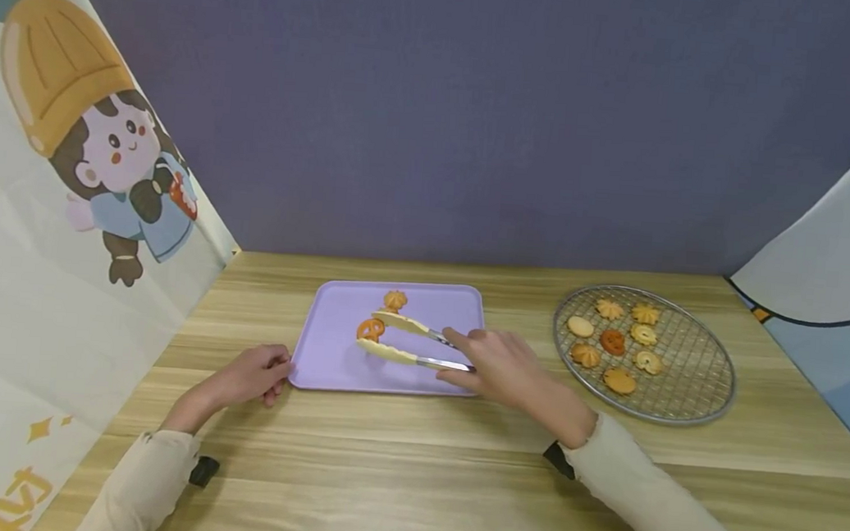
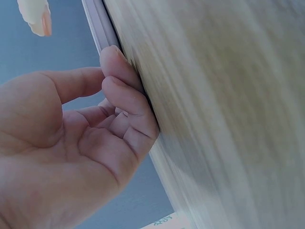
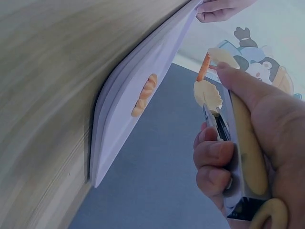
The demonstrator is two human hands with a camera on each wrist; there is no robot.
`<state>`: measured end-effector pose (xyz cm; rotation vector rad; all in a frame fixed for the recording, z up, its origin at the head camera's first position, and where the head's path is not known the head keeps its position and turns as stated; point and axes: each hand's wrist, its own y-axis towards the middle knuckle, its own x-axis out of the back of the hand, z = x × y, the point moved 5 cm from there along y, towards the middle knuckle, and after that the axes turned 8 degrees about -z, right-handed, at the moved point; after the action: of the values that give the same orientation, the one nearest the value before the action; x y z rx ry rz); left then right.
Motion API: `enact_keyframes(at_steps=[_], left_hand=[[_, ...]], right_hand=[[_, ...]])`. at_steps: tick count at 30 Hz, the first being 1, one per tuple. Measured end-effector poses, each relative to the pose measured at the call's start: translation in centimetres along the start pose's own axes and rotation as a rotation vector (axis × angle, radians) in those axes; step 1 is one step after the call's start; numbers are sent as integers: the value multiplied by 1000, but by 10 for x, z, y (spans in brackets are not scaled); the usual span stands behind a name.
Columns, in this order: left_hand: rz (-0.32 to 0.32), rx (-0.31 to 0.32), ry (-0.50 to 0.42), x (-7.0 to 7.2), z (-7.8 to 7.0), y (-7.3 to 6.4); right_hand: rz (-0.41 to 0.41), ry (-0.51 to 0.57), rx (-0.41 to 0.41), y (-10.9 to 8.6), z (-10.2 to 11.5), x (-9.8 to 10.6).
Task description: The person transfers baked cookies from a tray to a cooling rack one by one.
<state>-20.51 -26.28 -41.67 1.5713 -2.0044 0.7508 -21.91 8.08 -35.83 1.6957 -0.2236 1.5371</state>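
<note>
A lavender tray (image 1: 337,358) lies on the wooden table. My right hand (image 1: 463,350) grips metal tongs (image 1: 405,338) with cream tips. The tips close on an orange pretzel-shaped cookie (image 1: 370,329) just over the tray's middle. A flower-shaped cookie (image 1: 395,300) lies near the tray's far edge. My left hand (image 1: 258,373) rests at the tray's front left corner, its loosely curled fingers (image 2: 119,90) touching the rim (image 2: 97,24). The right wrist view shows my right hand (image 3: 238,143), the tongs (image 3: 212,98), the pretzel cookie (image 3: 204,67), the tray (image 3: 119,129) and the flower cookie (image 3: 144,94).
A round wire rack (image 1: 712,401) with several cookies sits to the right of the tray. Printed cartoon panels stand at the left and right table edges, with a purple wall behind. Bare wood stretches in front of the tray.
</note>
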Motion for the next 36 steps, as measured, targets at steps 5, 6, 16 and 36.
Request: enact_keyframes(at_steps=[5, 6, 16, 36], left_hand=[[0, 11, -12, -1, 0, 0], [1, 14, -16, -1, 0, -1], [3, 11, -28, -2, 1, 1], [12, 10, -38, 0, 2, -1]], right_hand=[[-27, -12, 34, -10, -2, 6], [-26, -10, 33, -12, -3, 8], [-80, -26, 37, -35, -6, 28], [-259, -74, 6, -104, -24, 74]])
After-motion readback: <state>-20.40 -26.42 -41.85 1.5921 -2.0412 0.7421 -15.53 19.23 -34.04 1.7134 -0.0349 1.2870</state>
